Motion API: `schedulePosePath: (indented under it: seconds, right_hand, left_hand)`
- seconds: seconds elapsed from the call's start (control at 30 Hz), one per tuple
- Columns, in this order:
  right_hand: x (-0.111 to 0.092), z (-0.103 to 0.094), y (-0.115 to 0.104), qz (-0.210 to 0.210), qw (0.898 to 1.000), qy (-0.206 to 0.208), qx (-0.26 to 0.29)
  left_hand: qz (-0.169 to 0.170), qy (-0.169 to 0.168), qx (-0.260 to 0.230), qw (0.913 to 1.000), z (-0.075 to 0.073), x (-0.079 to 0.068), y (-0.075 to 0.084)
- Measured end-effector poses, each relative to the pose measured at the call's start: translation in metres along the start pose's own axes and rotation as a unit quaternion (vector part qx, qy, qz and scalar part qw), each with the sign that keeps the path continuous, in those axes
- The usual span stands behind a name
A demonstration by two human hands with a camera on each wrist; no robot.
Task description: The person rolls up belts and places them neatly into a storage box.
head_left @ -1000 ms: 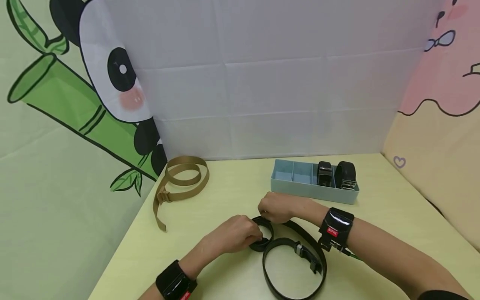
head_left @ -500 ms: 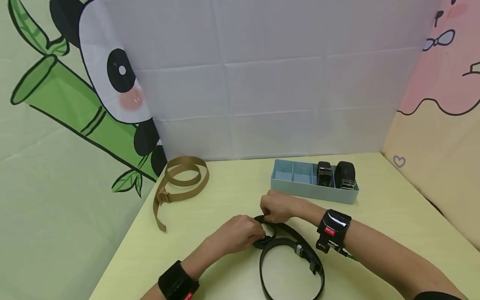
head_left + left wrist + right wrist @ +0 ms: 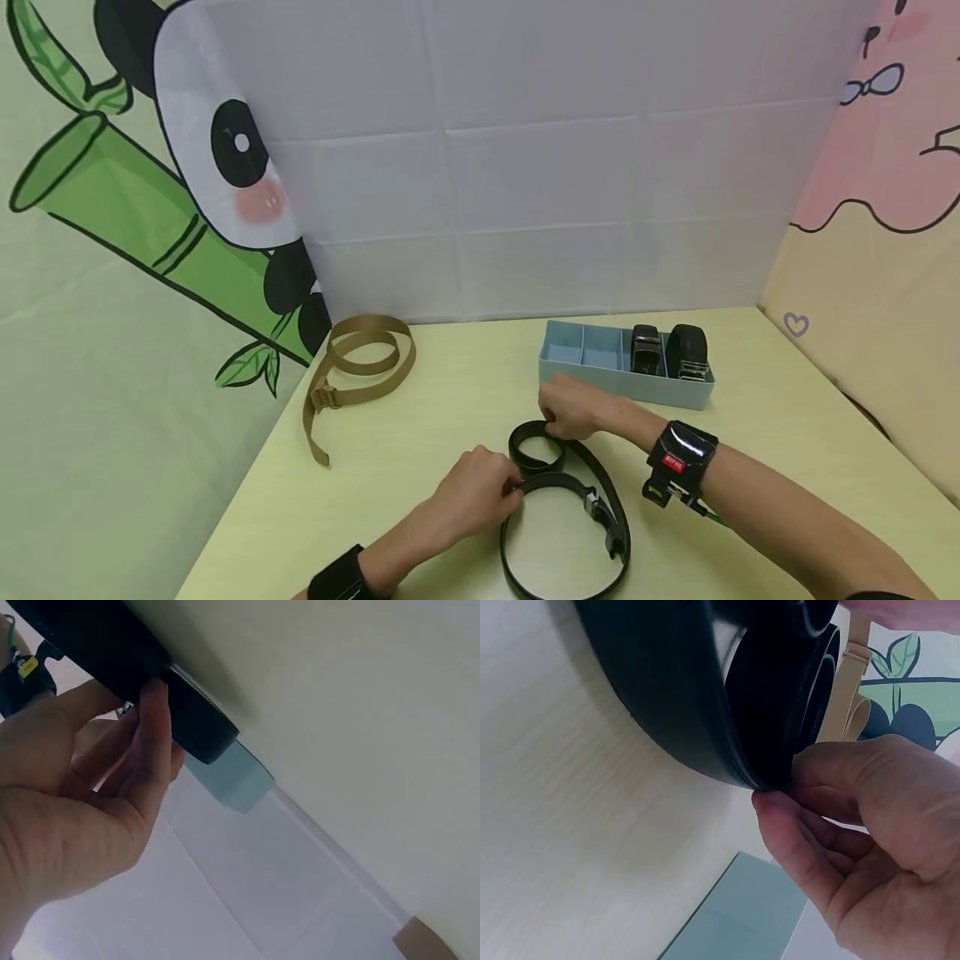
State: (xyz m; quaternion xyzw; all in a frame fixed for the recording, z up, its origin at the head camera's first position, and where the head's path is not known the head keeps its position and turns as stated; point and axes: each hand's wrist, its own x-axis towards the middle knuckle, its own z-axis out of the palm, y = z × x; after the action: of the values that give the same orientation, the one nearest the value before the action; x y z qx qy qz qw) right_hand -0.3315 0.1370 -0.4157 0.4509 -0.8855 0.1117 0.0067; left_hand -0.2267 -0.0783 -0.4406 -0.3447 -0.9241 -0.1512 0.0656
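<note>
A black belt [image 3: 604, 475] stands on edge on the table, with a small coil [image 3: 521, 450] at its far end and a larger loop nearer the person. The belt's buckle end [image 3: 613, 540], with a silver-coloured piece, lies inside the larger loop's right side. My left hand [image 3: 474, 493] pinches the band where coil and loop meet; the left wrist view has its thumb and finger at the belt's edge [image 3: 199, 720]. At the coil's far right side, my right hand [image 3: 577, 408] pinches the band between thumb and forefinger, as the right wrist view confirms at the lower edge [image 3: 757, 780].
Behind the right hand stands a light blue divided box [image 3: 592, 377] with two rolled black belts [image 3: 686, 350] in its right compartments. A tan webbing belt [image 3: 390, 383] lies loosely coiled at the back left. A grey-white cloth [image 3: 525, 192] rises behind the table.
My left hand has gone from the small coil's left side toward the larger loop. The right hand has shifted slightly right and away. The larger loop has moved left.
</note>
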Motion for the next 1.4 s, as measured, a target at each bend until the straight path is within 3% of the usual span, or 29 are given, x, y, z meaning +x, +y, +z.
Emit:
schedulePosePath:
  seconds: [0.23,0.43,0.63,0.83,0.97,1.1,1.2,1.4]
  right_hand:
    - [-0.016,0.0,0.009,0.01,1.0,0.006,0.001]
    - [-0.042,-0.001,0.019,0.014,1.0,0.022,0.001]
    - [-0.061,0.004,0.016,0.011,0.999,0.042,-0.017]
    - [-0.059,0.015,-0.008,-0.005,0.999,0.034,-0.001]
    - [-0.054,0.021,-0.021,-0.008,0.999,0.035,0.002]
    - [-0.052,0.024,-0.025,-0.006,0.999,0.045,-0.001]
    - [-0.052,0.024,-0.024,-0.009,0.999,0.049,0.0]
    - [-0.055,0.023,-0.023,-0.009,0.998,0.056,-0.002]
  left_hand:
    - [0.004,-0.022,-0.007,0.9997,-0.016,-0.009,-0.021]
    - [-0.066,0.005,-0.006,0.9978,-0.03,-0.011,-0.067]
    - [-0.143,0.044,0.006,0.9888,-0.032,0.009,-0.115]
    - [-0.146,0.078,0.018,0.9861,-0.02,0.042,-0.142]
    - [-0.147,0.103,-0.002,0.9838,-0.008,0.055,-0.146]
    - [-0.159,0.104,-0.026,0.9814,-0.007,0.048,-0.14]
    - [-0.178,0.079,-0.02,0.9807,-0.017,0.03,-0.128]
    - [-0.201,-0.009,-0.029,0.9792,-0.035,0.002,-0.104]
